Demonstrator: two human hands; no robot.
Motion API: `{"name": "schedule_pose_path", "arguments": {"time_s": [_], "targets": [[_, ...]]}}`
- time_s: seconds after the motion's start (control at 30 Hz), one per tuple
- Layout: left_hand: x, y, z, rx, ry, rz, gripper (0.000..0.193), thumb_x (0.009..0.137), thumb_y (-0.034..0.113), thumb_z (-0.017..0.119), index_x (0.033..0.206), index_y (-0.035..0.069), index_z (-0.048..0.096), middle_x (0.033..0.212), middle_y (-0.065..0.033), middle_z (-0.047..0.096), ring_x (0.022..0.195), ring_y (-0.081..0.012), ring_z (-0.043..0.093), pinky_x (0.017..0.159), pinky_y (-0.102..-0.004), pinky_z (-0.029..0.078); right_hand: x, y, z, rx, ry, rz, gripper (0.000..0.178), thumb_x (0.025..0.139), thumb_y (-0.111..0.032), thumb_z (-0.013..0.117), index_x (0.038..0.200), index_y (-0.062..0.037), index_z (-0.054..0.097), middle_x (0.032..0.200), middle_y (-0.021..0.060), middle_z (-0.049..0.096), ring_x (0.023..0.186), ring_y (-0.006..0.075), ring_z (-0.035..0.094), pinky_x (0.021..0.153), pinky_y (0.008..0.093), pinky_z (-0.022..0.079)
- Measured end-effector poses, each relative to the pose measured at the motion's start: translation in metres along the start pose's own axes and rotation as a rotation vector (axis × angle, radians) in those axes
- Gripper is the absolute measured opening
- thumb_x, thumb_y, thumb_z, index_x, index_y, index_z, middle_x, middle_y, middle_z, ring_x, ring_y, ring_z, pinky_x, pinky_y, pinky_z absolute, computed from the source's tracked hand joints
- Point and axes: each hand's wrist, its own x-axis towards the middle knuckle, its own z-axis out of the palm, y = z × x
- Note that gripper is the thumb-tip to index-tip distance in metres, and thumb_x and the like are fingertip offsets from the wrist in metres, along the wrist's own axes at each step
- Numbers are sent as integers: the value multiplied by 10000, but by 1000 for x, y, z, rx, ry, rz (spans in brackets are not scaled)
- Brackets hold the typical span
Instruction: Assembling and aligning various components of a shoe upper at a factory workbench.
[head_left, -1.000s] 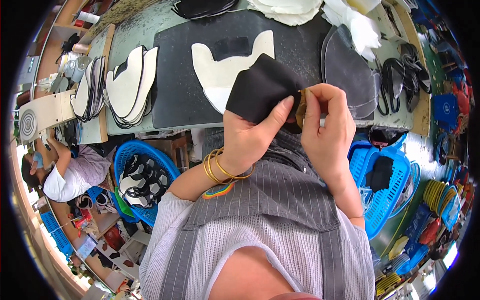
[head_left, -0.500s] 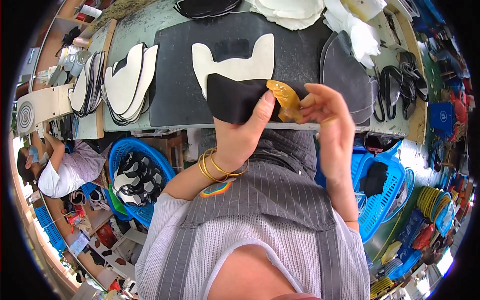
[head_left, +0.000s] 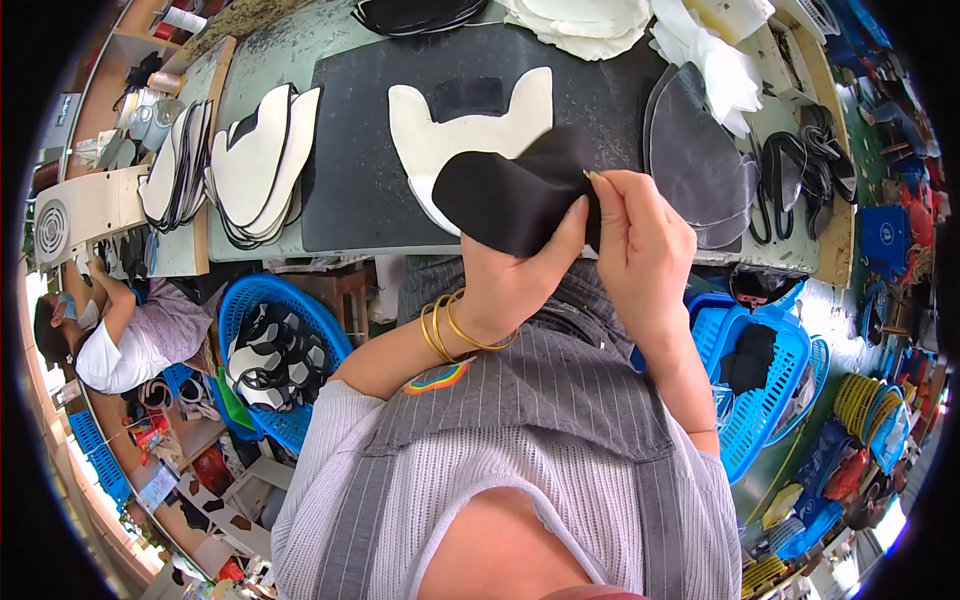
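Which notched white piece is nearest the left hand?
The white piece on the black mat, partly hidden by the held black piece; the others lie stacked farther left.

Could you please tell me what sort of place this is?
Probably a sewing or leather-goods workshop: flat white pieces lie stacked on the workbench, thread spools sit at the upper left, and a blue basket holds black and white pieces.

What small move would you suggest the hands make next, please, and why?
Perhaps the right hand should gently draw its pinched fingertips outward to flatten the black piece: the left hand grips that piece, which looks curled, and the right fingers seem to be at its edge.
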Motion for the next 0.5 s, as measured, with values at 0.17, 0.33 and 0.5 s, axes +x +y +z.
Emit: {"name": "schedule_pose_path", "arguments": {"time_s": [0.17,0.33,0.5], "targets": [[-11,21,1,194,-33,-75,125,824,33,658,940,-12,654,812,-80,661,723,-158,631,647,-266,494,-9,-10,-19,-46,-49,11,100,809,33,570,885,-29,589,783,129,607,700,297,622,602,366,488],[-12,-1,1,199,-23,92,72,829,21,643,888,-18,656,758,-67,634,663,-157,595,626,-281,468,-30,7,-6,101,22,257,54,865,-50,601,871,-18,559,652,161,573,582,326,597,517,370,464],[-12,13,2,102,-35,75,40,829,17,651,825,-20,640,714,-26,593,630,-116,545,592,-258,434,-26,-1,-17,73,56,241,71,895,-68,580,867,-10,551,636,143,566,542,274,586,490,326,440]]}}
